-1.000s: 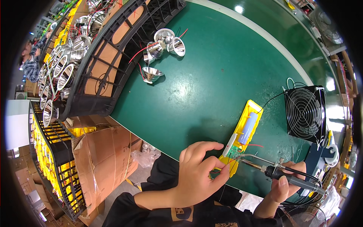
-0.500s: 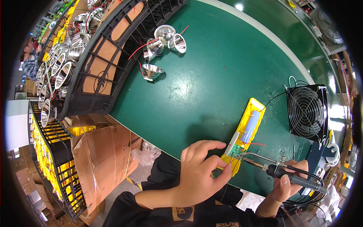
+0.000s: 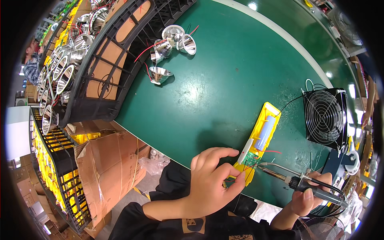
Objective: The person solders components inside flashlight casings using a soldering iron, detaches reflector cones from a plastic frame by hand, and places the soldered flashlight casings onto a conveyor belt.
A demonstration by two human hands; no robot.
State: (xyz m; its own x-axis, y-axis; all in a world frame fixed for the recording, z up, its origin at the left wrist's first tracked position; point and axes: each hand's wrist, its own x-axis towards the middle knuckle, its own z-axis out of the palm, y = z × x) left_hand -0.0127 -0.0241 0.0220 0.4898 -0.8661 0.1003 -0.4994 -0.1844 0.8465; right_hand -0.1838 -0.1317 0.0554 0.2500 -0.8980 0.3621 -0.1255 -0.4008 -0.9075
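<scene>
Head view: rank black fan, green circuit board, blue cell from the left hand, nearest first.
1. Green circuit board: just right of the left hand, by the fingertips.
2. Blue cell: beyond the board, in the yellow housing.
3. Black fan: far right.

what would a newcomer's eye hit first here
Probably the bright yellow casing with its blue cylinder, by the left hand, and the soldering tool in the right hand. Then four shiny silver reflectors beside the black crate, upper left, and the black fan at right.
</scene>
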